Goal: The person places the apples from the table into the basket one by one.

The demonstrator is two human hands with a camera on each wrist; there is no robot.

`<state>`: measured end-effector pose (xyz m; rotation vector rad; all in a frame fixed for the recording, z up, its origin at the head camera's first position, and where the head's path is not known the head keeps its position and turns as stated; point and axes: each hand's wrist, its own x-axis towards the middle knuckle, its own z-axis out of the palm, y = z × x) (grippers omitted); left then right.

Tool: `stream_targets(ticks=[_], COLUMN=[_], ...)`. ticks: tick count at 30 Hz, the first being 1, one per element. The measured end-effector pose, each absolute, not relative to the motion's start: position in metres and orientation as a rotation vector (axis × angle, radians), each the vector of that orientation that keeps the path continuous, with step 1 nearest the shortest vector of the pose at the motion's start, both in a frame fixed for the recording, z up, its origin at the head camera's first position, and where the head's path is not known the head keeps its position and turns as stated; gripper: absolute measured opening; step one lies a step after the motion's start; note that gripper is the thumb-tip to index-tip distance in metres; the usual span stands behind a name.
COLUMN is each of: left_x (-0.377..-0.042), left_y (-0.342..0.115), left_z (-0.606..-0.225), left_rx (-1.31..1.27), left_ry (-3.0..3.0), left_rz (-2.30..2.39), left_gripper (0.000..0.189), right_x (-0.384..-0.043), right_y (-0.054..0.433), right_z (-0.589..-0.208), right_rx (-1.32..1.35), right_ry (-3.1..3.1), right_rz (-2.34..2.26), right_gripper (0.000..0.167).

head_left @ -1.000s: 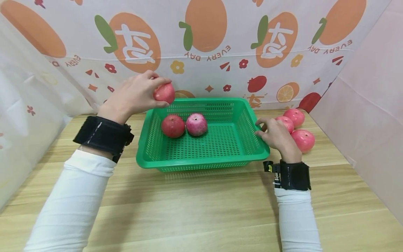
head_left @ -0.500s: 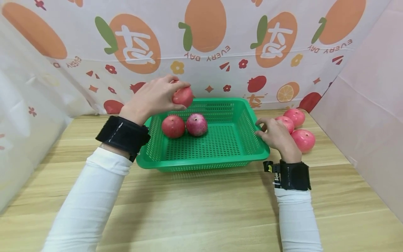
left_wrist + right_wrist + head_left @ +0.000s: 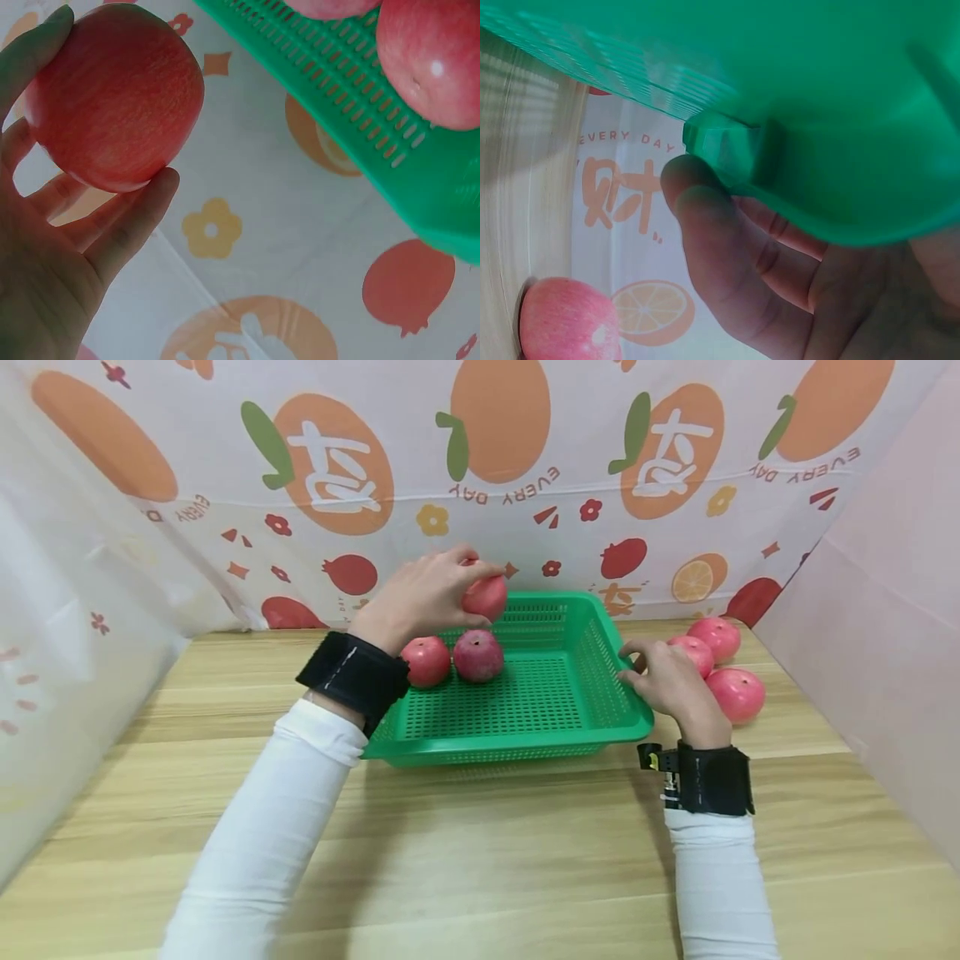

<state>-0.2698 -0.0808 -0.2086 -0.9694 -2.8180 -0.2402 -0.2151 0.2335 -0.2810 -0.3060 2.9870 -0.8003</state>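
Note:
My left hand (image 3: 423,597) grips a red apple (image 3: 486,599) above the back part of a green plastic basket (image 3: 495,748). The left wrist view shows thumb and fingers wrapped round that apple (image 3: 120,97), which is apart from the basket wall. Inside the basket, toward the left, two more apples sit side by side: a pinkish-red apple (image 3: 427,662), partly covered by my wrist, and a darker red apple (image 3: 478,657). My right hand (image 3: 667,683) holds the basket's right rim, its fingers curled under the green edge (image 3: 855,232) in the right wrist view.
Three pinkish apples lie on the wooden table (image 3: 525,852) just right of my right hand, among them a front apple (image 3: 737,696) and a back apple (image 3: 715,639). A fruit-printed cloth (image 3: 420,443) hangs behind the basket, and pale sheets stand at both sides.
My left hand has carried its apple rightward, from the basket's back left corner to farther over the basket. The right hand keeps its hold on the rim. The head view has shifted slightly.

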Motion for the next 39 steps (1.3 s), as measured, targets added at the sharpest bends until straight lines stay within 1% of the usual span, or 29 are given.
stream_targets(ticks=[5,12,17,27,39], left_x=[-0.271,-0.269,-0.269,-0.279,-0.29], left_y=[-0.074,-0.078,-0.077,-0.056,-0.039], left_z=[-0.216,-0.227,-0.232,-0.237,-0.246], left_rx=[-0.981,-0.963,-0.952,-1.043,-1.064], left_ry=[-2.815,-2.806,-2.824,-2.826,-2.896], left_rz=[-0.258,-0.319,-0.323,-0.363,-0.323], left_gripper=[0.066,0.07,0.069,0.064,0.065], right_x=[-0.216,-0.22,-0.221,-0.217,-0.214], right_y=[0.236,0.229,0.226,0.232,0.238], right_z=[-0.278,-0.276,-0.277,-0.282,-0.282], right_rx=[-0.313,-0.348,-0.354,-0.321,-0.297], right_ry=[2.98,3.0,2.989,2.991,3.006], right_rz=[-0.779,-0.766,-0.781,-0.808,-0.842], right_gripper=[0.037,0.033,0.032,0.033,0.034])
